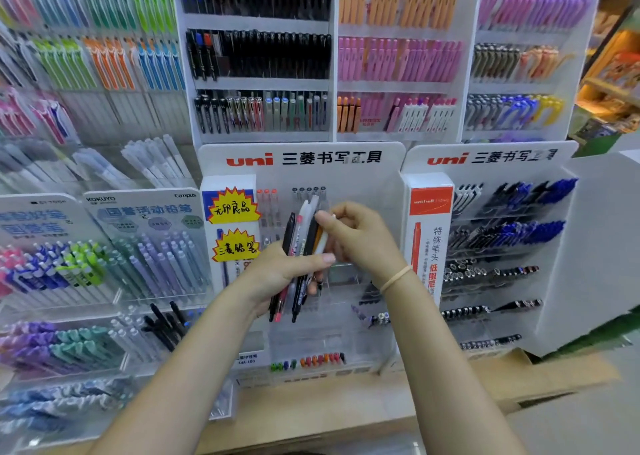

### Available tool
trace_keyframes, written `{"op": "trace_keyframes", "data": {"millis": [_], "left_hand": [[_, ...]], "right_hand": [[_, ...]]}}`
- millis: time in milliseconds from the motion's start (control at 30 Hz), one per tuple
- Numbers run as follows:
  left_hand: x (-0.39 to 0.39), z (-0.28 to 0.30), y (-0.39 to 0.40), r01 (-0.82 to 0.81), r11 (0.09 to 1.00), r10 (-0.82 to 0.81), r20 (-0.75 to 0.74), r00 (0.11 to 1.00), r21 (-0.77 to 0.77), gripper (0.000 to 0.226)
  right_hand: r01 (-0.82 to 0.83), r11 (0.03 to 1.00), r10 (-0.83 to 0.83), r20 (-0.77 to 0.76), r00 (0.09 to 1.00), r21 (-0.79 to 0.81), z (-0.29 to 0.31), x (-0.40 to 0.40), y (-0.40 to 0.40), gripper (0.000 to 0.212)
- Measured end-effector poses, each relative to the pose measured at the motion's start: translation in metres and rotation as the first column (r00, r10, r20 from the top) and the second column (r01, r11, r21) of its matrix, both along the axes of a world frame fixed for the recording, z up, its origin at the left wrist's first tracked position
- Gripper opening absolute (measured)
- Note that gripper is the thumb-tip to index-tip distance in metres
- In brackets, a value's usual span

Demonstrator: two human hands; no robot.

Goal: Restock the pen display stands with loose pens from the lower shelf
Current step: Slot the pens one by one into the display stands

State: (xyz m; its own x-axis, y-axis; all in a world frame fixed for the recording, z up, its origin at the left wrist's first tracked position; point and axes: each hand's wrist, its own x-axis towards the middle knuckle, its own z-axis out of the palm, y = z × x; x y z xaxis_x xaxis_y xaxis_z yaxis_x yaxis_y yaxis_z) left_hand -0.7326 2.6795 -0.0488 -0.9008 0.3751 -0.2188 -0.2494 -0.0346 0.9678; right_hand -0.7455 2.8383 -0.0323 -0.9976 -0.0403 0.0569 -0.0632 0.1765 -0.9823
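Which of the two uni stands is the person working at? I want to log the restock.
The left uni stand, with yellow starburst labels. Both hands, left hand gripping the pen bundle and right hand, are before it; the other stands farther right.

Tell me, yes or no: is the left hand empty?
No, the left hand grips a bundle of pens while the right hand pinches one.

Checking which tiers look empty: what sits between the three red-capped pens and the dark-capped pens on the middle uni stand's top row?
Nothing: the head view shows bare white backing between the red-capped pens and the dark-capped pens.
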Motion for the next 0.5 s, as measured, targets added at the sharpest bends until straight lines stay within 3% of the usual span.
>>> {"op": "trace_keyframes", "data": {"millis": [300,500], "left_hand": [[0.029,-0.024,0.006,-0.045,0.996,0.031,0.162,0.986,0.082,0.026],[0.055,-0.049,-0.007,-0.222,0.974,0.210,0.215,0.954,0.036,0.029]], "right_hand": [[0.114,0.974,-0.105,0.056,0.993,-0.194,-0.035,0.025,0.025,0.019],[0.235,0.908,-0.195,0.146,0.970,-0.347,-0.057,0.044,0.039,0.020]]}}
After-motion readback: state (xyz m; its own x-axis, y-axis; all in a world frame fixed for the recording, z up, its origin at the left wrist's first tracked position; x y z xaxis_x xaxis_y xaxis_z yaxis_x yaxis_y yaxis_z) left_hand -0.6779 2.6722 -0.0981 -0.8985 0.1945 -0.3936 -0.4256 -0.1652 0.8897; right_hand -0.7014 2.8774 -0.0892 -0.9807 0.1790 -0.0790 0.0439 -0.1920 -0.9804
